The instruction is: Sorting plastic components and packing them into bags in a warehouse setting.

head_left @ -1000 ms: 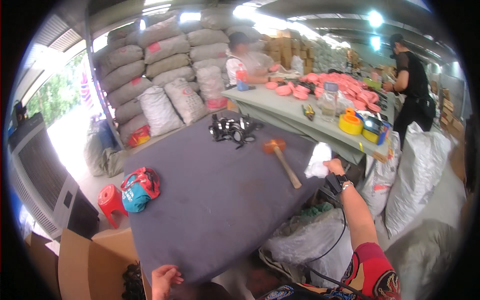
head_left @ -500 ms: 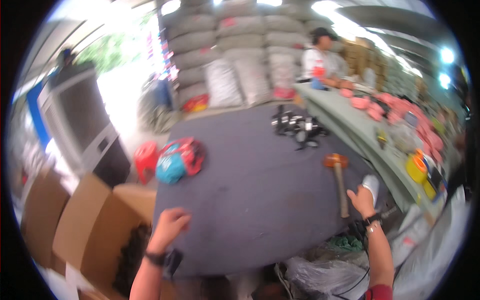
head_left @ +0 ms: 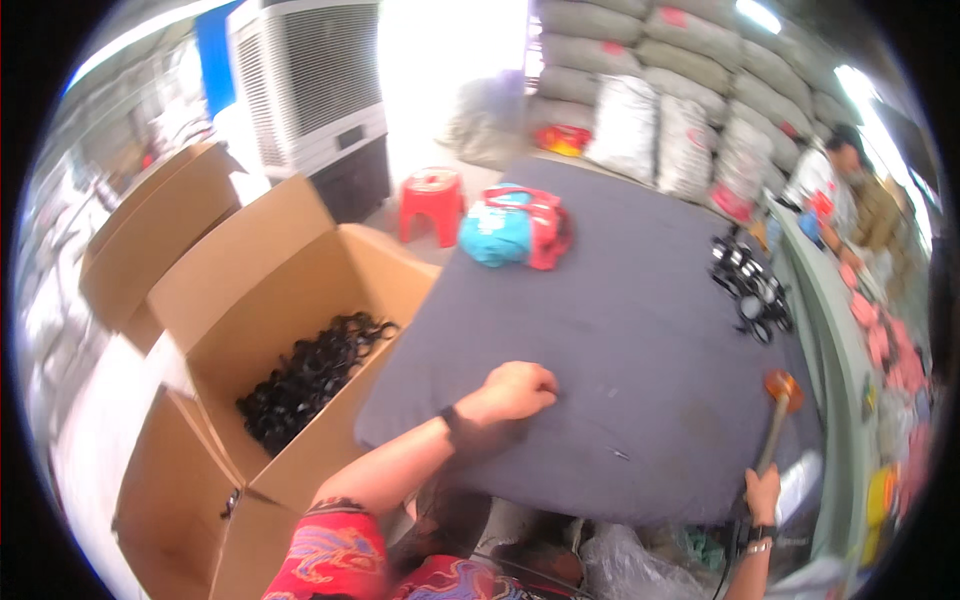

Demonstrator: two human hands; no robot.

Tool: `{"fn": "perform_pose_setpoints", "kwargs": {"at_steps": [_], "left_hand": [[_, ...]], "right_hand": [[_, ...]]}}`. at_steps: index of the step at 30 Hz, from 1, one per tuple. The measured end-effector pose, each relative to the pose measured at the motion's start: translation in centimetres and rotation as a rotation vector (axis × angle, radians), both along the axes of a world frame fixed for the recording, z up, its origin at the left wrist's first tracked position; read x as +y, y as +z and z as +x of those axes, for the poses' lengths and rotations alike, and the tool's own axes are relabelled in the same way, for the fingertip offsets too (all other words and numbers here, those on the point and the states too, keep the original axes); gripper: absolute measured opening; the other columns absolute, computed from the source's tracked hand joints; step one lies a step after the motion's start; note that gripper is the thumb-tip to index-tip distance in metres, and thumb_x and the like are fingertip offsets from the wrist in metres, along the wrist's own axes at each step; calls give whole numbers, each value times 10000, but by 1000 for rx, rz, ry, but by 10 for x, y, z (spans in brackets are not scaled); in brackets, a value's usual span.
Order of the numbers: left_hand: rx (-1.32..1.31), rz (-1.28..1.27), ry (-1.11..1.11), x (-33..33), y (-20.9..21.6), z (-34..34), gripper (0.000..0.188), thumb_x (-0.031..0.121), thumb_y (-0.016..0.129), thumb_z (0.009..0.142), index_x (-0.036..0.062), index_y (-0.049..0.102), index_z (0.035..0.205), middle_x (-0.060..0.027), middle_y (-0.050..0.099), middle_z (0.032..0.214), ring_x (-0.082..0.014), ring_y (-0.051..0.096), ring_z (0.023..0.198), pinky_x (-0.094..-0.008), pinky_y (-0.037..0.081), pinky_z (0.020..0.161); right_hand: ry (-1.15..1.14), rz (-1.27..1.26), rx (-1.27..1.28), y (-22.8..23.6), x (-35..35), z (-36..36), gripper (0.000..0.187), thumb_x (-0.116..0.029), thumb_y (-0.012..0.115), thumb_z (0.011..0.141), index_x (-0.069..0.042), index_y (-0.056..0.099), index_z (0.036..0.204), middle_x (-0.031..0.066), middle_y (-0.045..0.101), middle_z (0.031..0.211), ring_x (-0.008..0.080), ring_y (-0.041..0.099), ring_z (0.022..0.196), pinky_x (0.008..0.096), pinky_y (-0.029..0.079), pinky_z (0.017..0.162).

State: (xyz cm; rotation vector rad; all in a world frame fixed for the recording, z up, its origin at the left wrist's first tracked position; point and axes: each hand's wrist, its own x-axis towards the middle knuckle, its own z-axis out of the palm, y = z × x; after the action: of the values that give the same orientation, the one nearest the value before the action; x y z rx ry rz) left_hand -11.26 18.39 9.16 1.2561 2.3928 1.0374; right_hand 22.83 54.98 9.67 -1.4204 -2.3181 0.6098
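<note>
Clock set on the middle of the grey-covered table (head_left: 640,340), 12 = far side. Right grip (head_left: 763,488): at 4 o'clock, closed round the lower end of the mallet (head_left: 775,435), wooden handle, orange head pointing away. White item (head_left: 800,480) just beside that grip, toward 5. Left grip (head_left: 518,390): 8 o'clock, over table, fingers loosely curled; can't tell whether fingertips press together. Small pale scrap (head_left: 615,453) at 6. Black parts with silvery faces (head_left: 750,285) heaped at 2. Teal-and-red bag (head_left: 500,232) at 11; pale markings on the teal side, too blurred to read. Off the table: open cardboard box (head_left: 270,310) at 9, black rings (head_left: 310,380) piled inside. Red stool (head_left: 432,210) at 10, air cooler (head_left: 310,85) beyond it. Stacked sacks (head_left: 690,65) at 12 to 1, some with red patches, print illegible. Green table (head_left: 845,400) at 3, pink pieces on it (head_left: 900,355). Co-worker (head_left: 825,190) at 2.
</note>
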Motion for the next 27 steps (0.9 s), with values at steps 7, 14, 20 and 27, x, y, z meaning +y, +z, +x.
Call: {"fn": "perform_pose_setpoints", "kwargs": {"at_steps": [7, 14, 20, 27], "left_hand": [[120, -148, -53, -2, -6, 12, 260, 184, 576, 693, 47, 676, 890, -153, 626, 986, -313, 584, 949, -401, 473, 828], [246, 18, -47, -35, -10, 18, 263, 236, 624, 742, 98, 652, 964, -121, 573, 939, -319, 532, 953, -426, 466, 799], [313, 89, -81, -16, -15, 9, 307, 176, 697, 656, 69, 667, 942, -102, 608, 978, -312, 525, 999, -380, 443, 870], [320, 57, -179, -7, -5, 19, 341, 39, 647, 643, 4, 607, 980, -160, 571, 1001, -342, 520, 989, -406, 423, 874]], "right_hand": [[144, 295, 19, -68, 64, 31, 449, -163, 616, 754, 121, 489, 1078, 318, 543, 1045, 434, 523, 1001, 469, 399, 882], [13, 50, -237, 0, -39, -28, 372, -267, 573, 765, 64, 580, 935, 266, 607, 946, 413, 579, 895, 454, 454, 798], [-314, 477, -94, -25, -43, -30, 240, -243, 608, 744, -26, 610, 845, 151, 617, 856, 309, 613, 820, 412, 506, 722], [-421, 709, 102, -30, -38, -20, 87, -108, 521, 727, -41, 574, 721, 132, 572, 736, 285, 576, 700, 410, 464, 628]]}}
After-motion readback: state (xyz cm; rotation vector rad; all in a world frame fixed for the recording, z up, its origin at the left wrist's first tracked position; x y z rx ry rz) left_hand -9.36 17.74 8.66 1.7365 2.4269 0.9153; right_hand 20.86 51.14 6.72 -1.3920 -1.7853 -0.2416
